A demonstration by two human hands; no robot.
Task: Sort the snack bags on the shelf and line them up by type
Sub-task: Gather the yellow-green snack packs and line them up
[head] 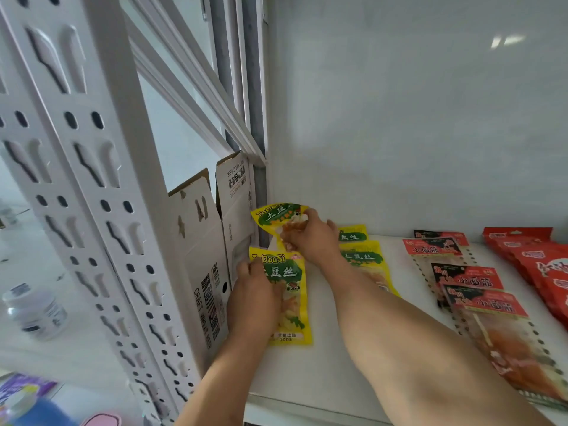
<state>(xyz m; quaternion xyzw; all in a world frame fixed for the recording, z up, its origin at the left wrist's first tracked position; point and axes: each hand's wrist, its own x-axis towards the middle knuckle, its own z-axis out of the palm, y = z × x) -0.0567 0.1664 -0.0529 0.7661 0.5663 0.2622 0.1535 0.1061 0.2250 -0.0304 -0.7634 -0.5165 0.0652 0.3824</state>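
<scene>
My left hand [253, 290] presses a yellow bag [290, 302] flat on the shelf [322, 358]; my right hand [310, 238] pinches another yellow bag [276, 216], tilted up.

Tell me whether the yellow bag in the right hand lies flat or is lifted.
Lifted: the right hand pinches the yellow bag, tilted, its top against the wall.

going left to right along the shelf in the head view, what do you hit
White slotted upright → cardboard box → left hand on a yellow potato-shred bag → right hand holding up another yellow bag → stacked yellow bags → red-and-black gluten snack bags → red bags.
</scene>
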